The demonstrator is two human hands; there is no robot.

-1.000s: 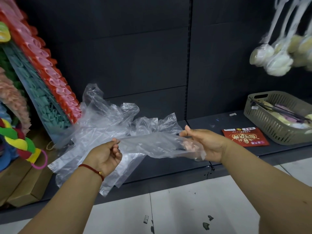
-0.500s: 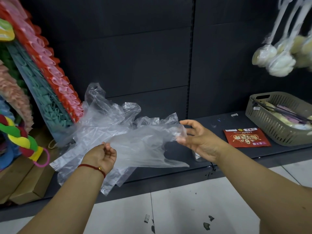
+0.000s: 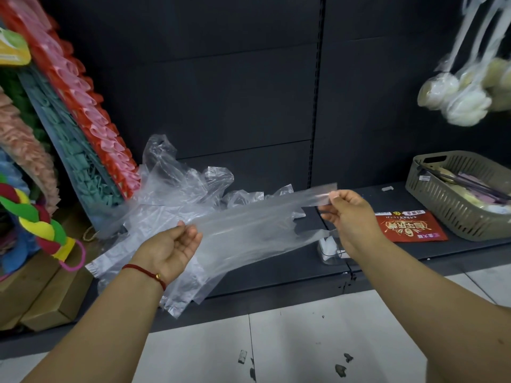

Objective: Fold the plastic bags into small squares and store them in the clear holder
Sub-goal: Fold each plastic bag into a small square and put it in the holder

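A clear plastic bag is stretched out between my hands above the dark shelf. My left hand grips its bottom end, fingers curled round the film. My right hand pinches the bag's handle strips at the right end. A heap of several more clear bags lies crumpled on the shelf behind. The clear holder stands on the shelf just below my right wrist, partly hidden by it, with something white inside.
A dark shelf runs across at low height, tiled floor in front. A red packet and an olive basket sit at the right. Colourful hangers and cardboard boxes crowd the left. Bath sponges hang upper right.
My right hand has moved right and up, taken the bag's handles and pulled the bag out long and taut. My left hand kept its hold and shifted slightly right.
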